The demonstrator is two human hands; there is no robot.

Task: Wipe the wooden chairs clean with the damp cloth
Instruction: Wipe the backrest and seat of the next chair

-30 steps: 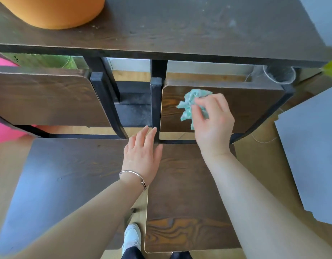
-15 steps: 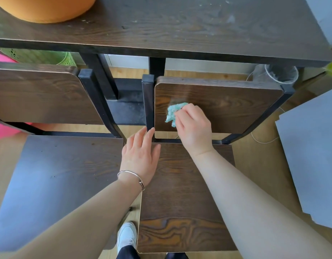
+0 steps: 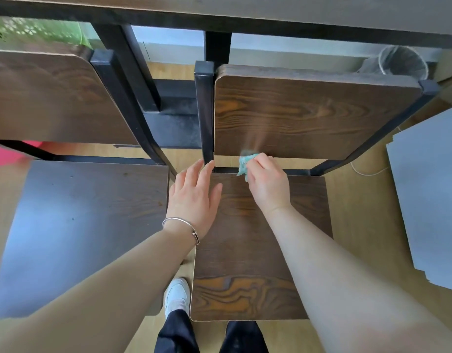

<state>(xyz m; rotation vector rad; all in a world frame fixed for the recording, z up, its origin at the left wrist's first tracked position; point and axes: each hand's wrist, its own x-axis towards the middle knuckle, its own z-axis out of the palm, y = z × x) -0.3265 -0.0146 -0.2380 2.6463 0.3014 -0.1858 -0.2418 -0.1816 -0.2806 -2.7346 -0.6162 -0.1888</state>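
Two dark wooden chairs stand side by side under a table. The right chair has a backrest (image 3: 309,115) and a seat (image 3: 245,250) with strong grain. My right hand (image 3: 268,184) grips a crumpled teal cloth (image 3: 246,163) at the backrest's bottom left edge, just above the seat's rear. My left hand (image 3: 194,197), fingers straight, rests flat on the seat's rear left corner, a bracelet on its wrist. The left chair's seat (image 3: 79,225) and backrest (image 3: 49,98) lie untouched to the left.
A dark table edge (image 3: 245,19) overhangs the chair backs. Black metal frame posts (image 3: 204,110) run between the chairs. Grey boards (image 3: 428,194) lie on the floor at the right, a wire bin (image 3: 400,62) behind, a green basket (image 3: 36,29) far left. My white shoe (image 3: 176,294) stands between the seats.
My right hand has dragged the cloth down the right backrest from its upper left to its bottom edge. The view tilted down and closer. My left hand stayed on the seat.
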